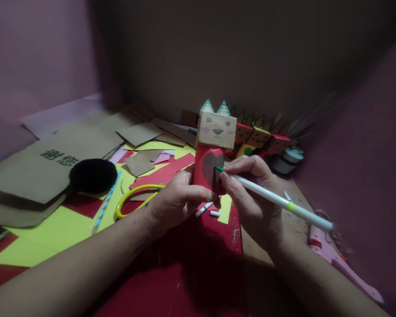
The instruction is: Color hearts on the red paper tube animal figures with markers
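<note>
My left hand (181, 198) is closed around the lower part of a cardboard cat figure (217, 132), holding it upright. The figure has a boxy tan head with a drawn face, pointed striped ears, and a red body bearing a dark heart (211, 168). Between the thumb and fingers of my right hand (254, 193) is a white marker pen (270, 196) with a green tip. That tip touches or nearly touches the heart. Beneath my left wrist lie yellow-handled scissors (123, 204). A pen cap (214, 213) rests on the red surface below the figure.
Similar boxy figures (259, 136) stand behind, beside a lidded jar (288, 159). A pink glue gun (341, 268) lies at the right. Brown paper bags (29, 163), a black round object (93, 175), a striped pencil (107, 202) and yellow paper (49, 237) cover the left.
</note>
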The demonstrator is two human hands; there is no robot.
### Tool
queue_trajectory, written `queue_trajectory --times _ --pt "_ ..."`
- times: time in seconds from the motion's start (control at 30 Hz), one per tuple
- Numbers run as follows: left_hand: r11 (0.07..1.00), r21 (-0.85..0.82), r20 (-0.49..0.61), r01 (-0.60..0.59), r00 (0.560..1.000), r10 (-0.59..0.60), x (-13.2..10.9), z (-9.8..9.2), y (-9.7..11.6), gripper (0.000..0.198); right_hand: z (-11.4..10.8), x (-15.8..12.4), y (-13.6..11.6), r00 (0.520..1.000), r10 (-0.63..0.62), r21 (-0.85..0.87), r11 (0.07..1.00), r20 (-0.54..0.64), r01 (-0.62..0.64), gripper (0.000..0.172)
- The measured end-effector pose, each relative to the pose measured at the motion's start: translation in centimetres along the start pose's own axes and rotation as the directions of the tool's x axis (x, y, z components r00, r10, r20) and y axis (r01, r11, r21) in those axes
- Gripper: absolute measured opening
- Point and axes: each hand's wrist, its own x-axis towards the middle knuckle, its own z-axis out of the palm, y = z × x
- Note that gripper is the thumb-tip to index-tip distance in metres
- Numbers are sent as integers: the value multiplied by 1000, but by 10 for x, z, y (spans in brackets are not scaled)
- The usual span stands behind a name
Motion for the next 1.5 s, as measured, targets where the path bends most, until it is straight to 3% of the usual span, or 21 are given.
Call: queue_trajectory --times 0.53,0.7,0.9,1.07,1.33,1.5 --pt "1000 -13 -12 -6 1000 6 0 2 -1 28 1 3 -1 998 12 11 1000 -64 -12 11" --pt "1000 -9 26 -20 999 20 1 -1 -3 24 -1 2 -1 999 -29 -30 999 14 30 13" --pt "1000 -11 3 -4 1000 4 3 0 -2 26 -1 1 2 999 43 50 998 0 -43 12" --pt "1000 -3 21 -27 999 27 4 -2 -3 25 -4 2 1 995 13 11 1000 99 -14 15" --pt "1000 -13 -24 -1 1000 1 -3 2 2 29 -1 5 -2 995 58 104 993 -76 -50 17" --pt "1000 -8 -10 -4 1000 3 -2 2 3 27 -1 1 -5 998 54 170 984 -8 -52 15"
